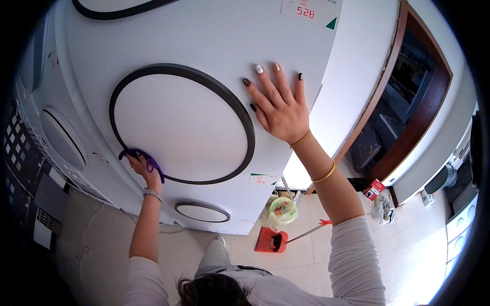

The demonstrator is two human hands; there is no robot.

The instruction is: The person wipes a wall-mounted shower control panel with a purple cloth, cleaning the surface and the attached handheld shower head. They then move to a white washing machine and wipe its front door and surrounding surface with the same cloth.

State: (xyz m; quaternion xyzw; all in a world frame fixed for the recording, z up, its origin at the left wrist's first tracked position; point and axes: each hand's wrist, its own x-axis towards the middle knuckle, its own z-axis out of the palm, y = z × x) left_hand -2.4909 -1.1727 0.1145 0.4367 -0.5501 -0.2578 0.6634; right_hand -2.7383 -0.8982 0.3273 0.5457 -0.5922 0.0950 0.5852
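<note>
A white display panel (214, 42) stands before me, carrying round white ceiling lamps with dark rims. The large lamp (180, 122) is in the middle. At the lower left part of its rim, my left hand (143, 168) holds a purple cloth (152, 163) against the lamp. My right hand (283, 109) lies flat on the panel, right of the lamp, fingers spread, holding nothing. A smaller round lamp (202, 212) is lower on the panel. Printed tags are fixed at the panel's right side, one of them a price tag (264, 179) below my right hand.
On the tiled floor are a red dustpan (264, 241) with a long handle and a bin with a pale green liner (282, 212). A red box (373, 189) and a plastic bag (379, 210) lie by a brown-framed doorway (415, 153). More lamps hang at left, and a loose cable crosses the floor.
</note>
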